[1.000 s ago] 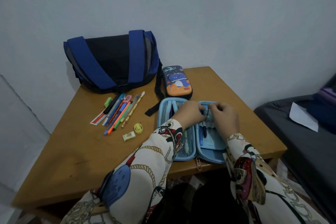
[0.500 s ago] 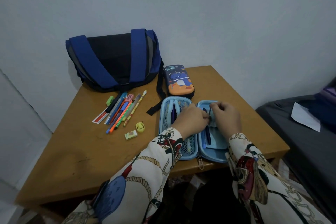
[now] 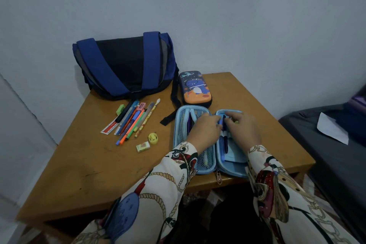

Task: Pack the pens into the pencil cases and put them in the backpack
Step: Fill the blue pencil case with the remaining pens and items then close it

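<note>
Light-blue open pencil case (image 3: 195,168) on wooden table (image 3: 83,174), left hand (image 3: 205,131) pinching blue pen (image 3: 222,136), right hand (image 3: 244,131) fingers curled on it

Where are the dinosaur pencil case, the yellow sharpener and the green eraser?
dinosaur pencil case (image 3: 195,90), head view, middle of its printed lid.
yellow sharpener (image 3: 153,138), head view, its top face.
green eraser (image 3: 120,109), head view, its upper face.

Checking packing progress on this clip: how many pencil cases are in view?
2. The closed dinosaur-print case lies beside the backpack. The light-blue case lies open at the table's near edge, under both hands. Any others inside the backpack would be hidden.
</note>
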Demonstrator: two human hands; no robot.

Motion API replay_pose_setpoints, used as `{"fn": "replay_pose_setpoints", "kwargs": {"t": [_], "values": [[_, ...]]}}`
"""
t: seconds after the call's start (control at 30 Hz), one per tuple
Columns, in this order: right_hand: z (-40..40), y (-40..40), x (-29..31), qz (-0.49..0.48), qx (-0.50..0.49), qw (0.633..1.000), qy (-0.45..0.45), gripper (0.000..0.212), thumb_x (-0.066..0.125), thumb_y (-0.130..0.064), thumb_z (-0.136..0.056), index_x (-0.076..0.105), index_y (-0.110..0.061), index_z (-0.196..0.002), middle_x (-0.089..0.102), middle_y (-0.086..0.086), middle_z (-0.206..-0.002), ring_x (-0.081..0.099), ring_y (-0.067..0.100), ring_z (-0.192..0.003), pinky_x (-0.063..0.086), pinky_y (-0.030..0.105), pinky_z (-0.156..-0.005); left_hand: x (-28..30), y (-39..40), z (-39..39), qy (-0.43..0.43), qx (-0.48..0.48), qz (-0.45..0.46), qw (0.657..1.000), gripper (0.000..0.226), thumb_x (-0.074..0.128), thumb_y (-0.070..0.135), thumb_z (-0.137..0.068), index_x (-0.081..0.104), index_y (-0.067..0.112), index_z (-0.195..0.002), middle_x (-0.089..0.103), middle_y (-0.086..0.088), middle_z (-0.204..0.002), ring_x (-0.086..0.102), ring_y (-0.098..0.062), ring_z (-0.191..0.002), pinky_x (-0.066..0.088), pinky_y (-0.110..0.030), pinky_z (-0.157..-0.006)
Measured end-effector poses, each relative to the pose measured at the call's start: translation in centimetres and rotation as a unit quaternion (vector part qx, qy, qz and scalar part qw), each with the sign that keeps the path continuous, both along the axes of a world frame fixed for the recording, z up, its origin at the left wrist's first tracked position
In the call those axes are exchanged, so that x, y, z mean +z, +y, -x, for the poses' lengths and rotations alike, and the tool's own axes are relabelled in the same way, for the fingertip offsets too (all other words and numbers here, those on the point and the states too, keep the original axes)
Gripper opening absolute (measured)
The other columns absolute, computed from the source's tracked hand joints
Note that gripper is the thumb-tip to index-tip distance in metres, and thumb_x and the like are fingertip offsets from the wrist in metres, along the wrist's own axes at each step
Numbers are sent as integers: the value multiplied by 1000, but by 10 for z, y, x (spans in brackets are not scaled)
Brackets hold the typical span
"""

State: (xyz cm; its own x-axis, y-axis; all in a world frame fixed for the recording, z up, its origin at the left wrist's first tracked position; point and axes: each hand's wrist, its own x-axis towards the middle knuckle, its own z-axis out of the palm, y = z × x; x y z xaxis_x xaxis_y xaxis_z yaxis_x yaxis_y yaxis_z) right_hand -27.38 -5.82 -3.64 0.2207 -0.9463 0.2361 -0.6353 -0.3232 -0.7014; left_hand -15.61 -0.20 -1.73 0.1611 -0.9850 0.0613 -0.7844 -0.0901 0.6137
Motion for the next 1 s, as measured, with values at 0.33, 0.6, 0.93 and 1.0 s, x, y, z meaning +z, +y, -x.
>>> {"fn": "replay_pose_setpoints", "kwargs": {"t": [0.33, 0.6, 0.93, 1.0], "values": [[-1, 1, 1, 2, -6, 1000, 17, 25, 55, -25, -92, 76, -30, -106, 65, 1, -109, 58, 25, -105, 48, 48, -92, 2, -1, -1, -2, 5, -6, 1000, 31, 43, 16, -102, 57, 2, -125, 52, -21, -114, 55, -33, -106, 45, -40, -88], [-1, 4, 4, 20, -13, 1000, -20, 27, 55, -24, -93, 75, -23, -110, 68, 0, -105, 64, 25, -94, 53, 47, -85, 7, 20, -50, 53, 152, 118, 980, 36, 42, 19, -101, 55, 15, -134, 53, -4, -131, 53, -22, -116, 44, -31, -90], [-4, 3, 1, 44, -10, 999, 0, 26, 53, -27, -95, 72, -19, -111, 62, -2, -92, 55, 21, -97, 45, 42, -92, -20, 53, -143, -228, 329, 6, 916, 27, 49, 10, -95, 68, 9, -115, 65, -14, -106, 51, -31, -101, 43, -37, -85], [-5, 4, 0, 62, 4, 998, 9, 25, 52, -29, -96, 70, -18, -111, 60, -2, -87, 53, 20, -95, 44, 43, -91, -22, 53, -143, -213, 325, -25, 921, 23, 51, 10, -95, 68, 4, -109, 65, -16, -107, 55, -32, -103, 47, -37, -84]]}}
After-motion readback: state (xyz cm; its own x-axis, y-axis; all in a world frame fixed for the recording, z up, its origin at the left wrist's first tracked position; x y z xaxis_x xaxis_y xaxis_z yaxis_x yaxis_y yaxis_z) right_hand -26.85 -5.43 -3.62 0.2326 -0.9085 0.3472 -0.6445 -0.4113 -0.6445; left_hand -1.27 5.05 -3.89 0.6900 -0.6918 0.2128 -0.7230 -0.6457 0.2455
